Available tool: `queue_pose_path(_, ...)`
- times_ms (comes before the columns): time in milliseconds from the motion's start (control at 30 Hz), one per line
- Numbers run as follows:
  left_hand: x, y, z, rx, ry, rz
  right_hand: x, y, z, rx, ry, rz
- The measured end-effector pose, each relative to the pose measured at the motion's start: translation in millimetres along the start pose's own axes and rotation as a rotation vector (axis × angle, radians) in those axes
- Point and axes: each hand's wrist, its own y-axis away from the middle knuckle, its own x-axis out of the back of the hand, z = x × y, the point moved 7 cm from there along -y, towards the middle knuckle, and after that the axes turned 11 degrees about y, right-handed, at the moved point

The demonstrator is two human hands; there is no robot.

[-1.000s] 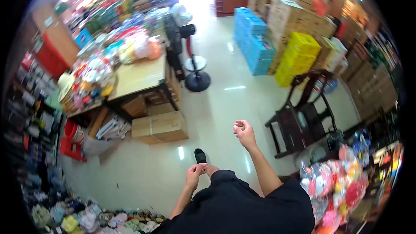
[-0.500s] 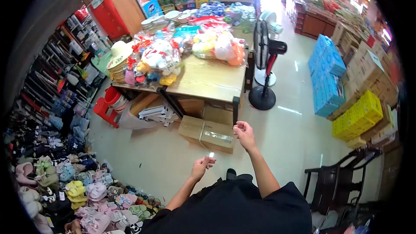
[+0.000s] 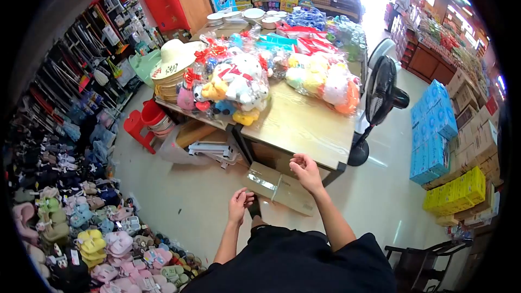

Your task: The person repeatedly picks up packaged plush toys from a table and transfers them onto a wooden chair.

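My left hand hangs in front of my body over the floor, its fingers loosely curled and apart, holding nothing. Higher and to the right, my right hand is raised near the front edge of a wooden table, fingers half bent with nothing between them. Beneath the table's edge lies a taped cardboard box, between and beyond my hands. Bagged plush toys and more bagged toys rest on the tabletop, near a stack of straw hats.
A black standing fan is right of the table. Blue boxes and yellow boxes line the right side. Slippers cover the lower left. A red stool stands at left, a dark chair at lower right. A person is far back.
The view has swung left and come closer to the table. The fan, boxes and chair now sit farther right, and the slippers have come into fuller view. Both hands remain raised without anything in them.
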Motion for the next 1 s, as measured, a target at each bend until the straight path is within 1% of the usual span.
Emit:
queue_pose_path(67, 20, -49, 33, -0.039, 0.007, -0.022, -26, -34, -5, -0.014, -0.007, 0.027)
queue_pose_path(100, 27, -74, 47, -0.044, 0.021, -0.022, -39, -53, -6, -0.008, 0.042, -0.007)
queue_pose_path(167, 43, -117, 77, -0.037, 0.03, -0.033, -63, -82, -7, -0.058, 0.063, 0.025)
queue_pose_path(267, 45, -179, 138, -0.047, 0.007, 0.026, -99, -130, -26, -0.118, 0.054, 0.033)
queue_pose_path(300, 49, -208, 148, -0.033, -0.031, -0.083, -109, -143, -34, -0.13, 0.048, 0.05)
queue_pose_path(333, 49, -230, 161, -0.052, -0.032, -0.079, -119, -157, -38, -0.143, 0.044, 0.067)
queue_pose_path(433, 42, -291, 195, -0.079, -0.005, -0.078, -141, -198, -36, -0.268, -0.09, 0.194)
queue_pose_path(500, 35, -324, 209, -0.061, 0.056, -0.093, -156, -216, -34, -0.341, -0.258, 0.195)
queue_pose_path(600, 6, -350, 233, 0.035, 0.228, -0.148, -169, -240, -31, -0.374, -0.423, 0.186)
queue_pose_path(633, 3, -363, 232, 0.024, 0.26, -0.212, -173, -246, -29, -0.374, -0.463, 0.179)
queue_pose_path(767, -10, -384, 228, 0.138, 0.351, -0.272, -179, -258, -28, -0.321, -0.574, 0.24)
queue_pose_path(833, -17, -383, 232, 0.095, 0.377, -0.273, -179, -258, -24, -0.305, -0.618, 0.31)
queue_pose_path(900, -22, -385, 229, 0.073, 0.403, -0.279, -180, -255, -20, -0.276, -0.608, 0.331)
queue_pose_path(1000, -30, -370, 235, 0.032, 0.444, -0.347, -172, -241, -35, -0.195, -0.659, 0.364)
